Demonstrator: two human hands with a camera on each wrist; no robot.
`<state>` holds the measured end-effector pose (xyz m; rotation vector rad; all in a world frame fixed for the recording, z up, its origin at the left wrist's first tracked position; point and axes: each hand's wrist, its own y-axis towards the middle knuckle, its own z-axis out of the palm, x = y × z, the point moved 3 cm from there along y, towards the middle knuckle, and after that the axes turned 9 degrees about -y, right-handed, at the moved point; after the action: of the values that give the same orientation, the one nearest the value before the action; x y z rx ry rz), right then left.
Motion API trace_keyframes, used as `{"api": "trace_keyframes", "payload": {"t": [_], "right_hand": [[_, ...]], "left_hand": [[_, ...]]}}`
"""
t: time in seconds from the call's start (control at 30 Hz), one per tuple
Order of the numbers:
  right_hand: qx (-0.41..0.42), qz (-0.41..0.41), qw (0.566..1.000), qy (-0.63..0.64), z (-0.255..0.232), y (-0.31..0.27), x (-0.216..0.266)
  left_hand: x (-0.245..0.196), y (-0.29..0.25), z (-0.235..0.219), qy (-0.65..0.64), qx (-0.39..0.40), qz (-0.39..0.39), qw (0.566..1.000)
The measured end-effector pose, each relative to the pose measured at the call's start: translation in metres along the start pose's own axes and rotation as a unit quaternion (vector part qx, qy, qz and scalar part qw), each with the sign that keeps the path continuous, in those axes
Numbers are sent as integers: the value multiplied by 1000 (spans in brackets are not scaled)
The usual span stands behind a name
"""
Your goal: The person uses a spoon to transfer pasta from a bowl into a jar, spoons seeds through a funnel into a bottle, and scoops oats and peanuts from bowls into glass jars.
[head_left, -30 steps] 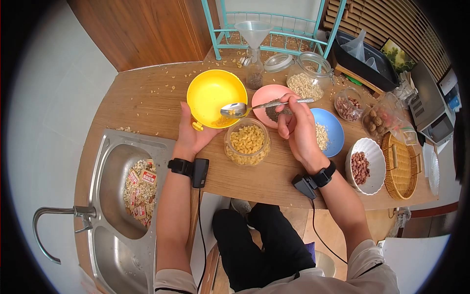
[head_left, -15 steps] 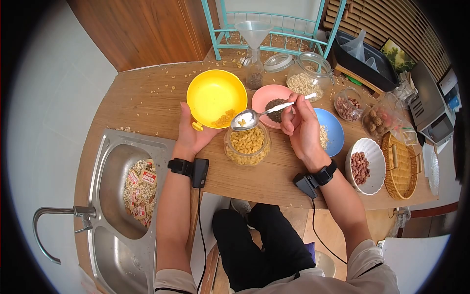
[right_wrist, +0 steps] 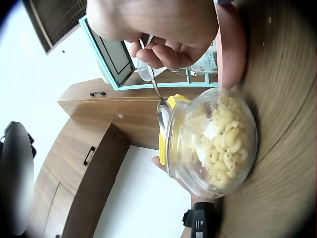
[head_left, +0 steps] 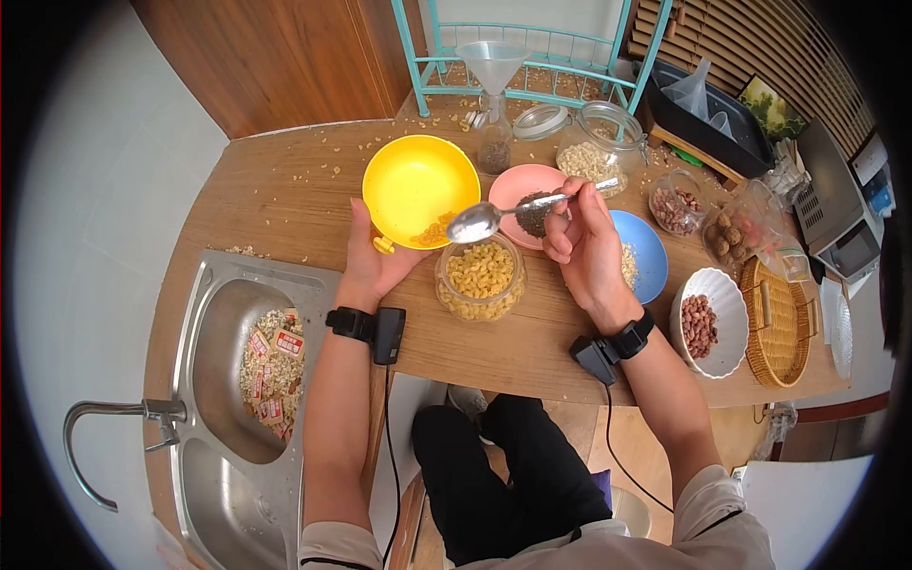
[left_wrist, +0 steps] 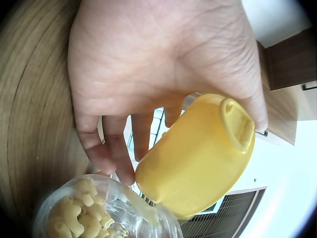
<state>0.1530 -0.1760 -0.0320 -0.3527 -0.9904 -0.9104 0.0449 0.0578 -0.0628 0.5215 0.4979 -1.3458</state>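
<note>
My left hand (head_left: 378, 255) holds a yellow bowl (head_left: 418, 185), tilted, with the thumb at its side and fingers beneath. A little macaroni (head_left: 435, 231) lies at the bowl's low edge. Right beside it stands an open glass jar (right_wrist: 185, 148) of macaroni (head_left: 482, 273) on the counter. My right hand (head_left: 594, 252) pinches the handle of a metal spoon (head_left: 475, 222), whose head is over the jar's far rim, close to the bowl. No macaroni shows on the spoon. Behind the right hand are a pink plate (head_left: 508, 185) with dark seeds and a blue plate (head_left: 651, 256) with oats.
A sink (head_left: 204, 370) holding spilled oats and packets lies left. Behind the bowls stand a bottle with a funnel (head_left: 492, 62), an oat jar (head_left: 594, 161) and a teal rack (head_left: 423, 85). At right are a white bowl (head_left: 727, 294) of peanuts and a wicker basket (head_left: 784, 328).
The spoon has moved from the yellow bowl's edge rightward over the jar and turned. Macaroni pieces seen on it half a second ago no longer show. The left hand and bowl have stayed put.
</note>
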Motion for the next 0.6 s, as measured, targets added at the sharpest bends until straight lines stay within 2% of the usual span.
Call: {"api": "trace_keyframes", "payload": {"t": [0.1,0.2,0.27,0.6], "right_hand": [[12,-4,1000,-1,2,0,1],[23,-25,998,-61,5,-1,-1],[25,-18,993,-112,8,-3,-2],[69,9,977,-200,13,-6,-10]], "left_hand": [[0,0,1,0,1,0,1000],[0,0,2,1,1,0,1000],[0,0,2,3,-1,-1,1000],[0,1,-1,-1,-1,2,1000]]}}
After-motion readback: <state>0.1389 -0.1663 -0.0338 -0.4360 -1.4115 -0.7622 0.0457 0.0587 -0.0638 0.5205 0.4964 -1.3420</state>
